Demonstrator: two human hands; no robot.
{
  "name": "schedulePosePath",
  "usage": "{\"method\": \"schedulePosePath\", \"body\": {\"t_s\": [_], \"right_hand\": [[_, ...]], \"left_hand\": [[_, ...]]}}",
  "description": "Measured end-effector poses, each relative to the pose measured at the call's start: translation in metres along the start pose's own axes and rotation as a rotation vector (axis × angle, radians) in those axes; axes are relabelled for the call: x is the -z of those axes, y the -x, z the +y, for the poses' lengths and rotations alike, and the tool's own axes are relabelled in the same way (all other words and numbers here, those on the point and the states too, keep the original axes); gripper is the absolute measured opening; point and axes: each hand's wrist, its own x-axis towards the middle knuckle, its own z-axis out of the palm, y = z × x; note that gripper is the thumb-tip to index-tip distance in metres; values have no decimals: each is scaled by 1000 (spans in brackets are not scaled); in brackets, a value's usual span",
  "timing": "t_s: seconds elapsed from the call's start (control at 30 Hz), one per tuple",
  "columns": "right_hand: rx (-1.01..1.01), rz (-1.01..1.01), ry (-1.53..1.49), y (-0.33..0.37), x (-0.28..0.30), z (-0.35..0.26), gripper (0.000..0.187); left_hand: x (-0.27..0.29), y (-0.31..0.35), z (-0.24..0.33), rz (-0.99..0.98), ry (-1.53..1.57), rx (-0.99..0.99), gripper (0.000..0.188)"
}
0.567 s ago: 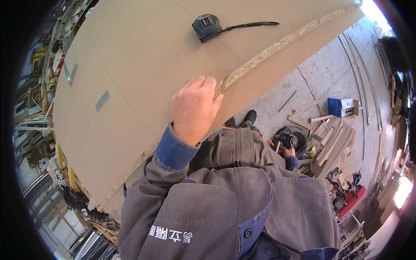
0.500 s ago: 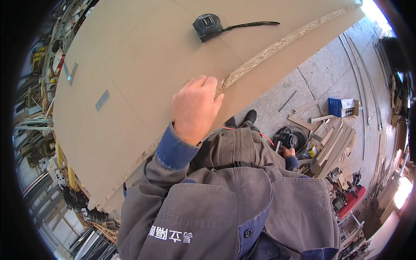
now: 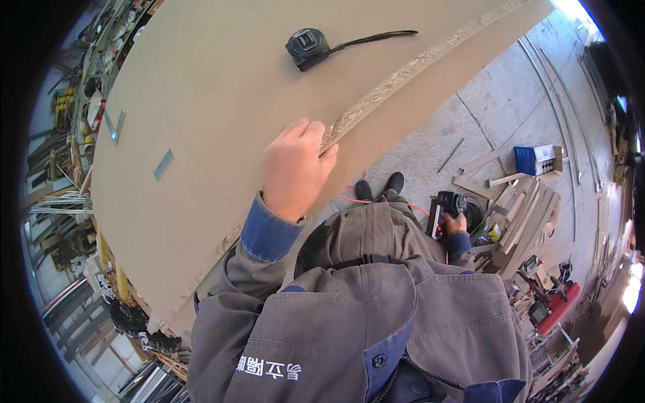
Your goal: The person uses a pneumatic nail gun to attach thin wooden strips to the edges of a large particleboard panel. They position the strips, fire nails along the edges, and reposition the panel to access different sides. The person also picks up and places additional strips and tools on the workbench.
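My left hand (image 3: 295,168) rests at the near edge of a large tan particleboard sheet (image 3: 201,87), fingers bent over its top face and thumb against the rough cut edge. Low at my right side, my right hand (image 3: 455,224) is closed around a black nail gun (image 3: 445,205) with a silvery strip along it; part of the tool is hidden by the hand. Beyond my left hand, a black tape measure (image 3: 308,48) with a wrist strap lies on the board. Farther left on it are a small grey metal plate (image 3: 163,165) and an angled metal piece (image 3: 115,127).
An orange hose (image 3: 410,203) runs past my legs toward the tool. On the floor to the right lie a coiled dark hose (image 3: 477,213), wood offcuts (image 3: 527,218), a blue box (image 3: 527,160) and long metal strips (image 3: 554,101). Cluttered shelving lines the left.
The nail gun in my right hand has risen slightly and turned, showing more of its side. My left hand stays on the board edge while the view shifts a little.
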Motion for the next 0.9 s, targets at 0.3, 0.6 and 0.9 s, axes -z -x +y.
{"method": "schedulePosePath", "body": {"t_s": [0.3,0.6,0.9], "right_hand": [[87,-124,-289,-53,20,-73,25],[172,-212,-352,-55,40,-147,29],[116,-225,-294,-61,58,-129,31]], "left_hand": [[1,-7,-6,-34,398,242,58],[2,-12,-2,-44,164,386,54],[-1,-14,10,-14,34,360,48]]}}
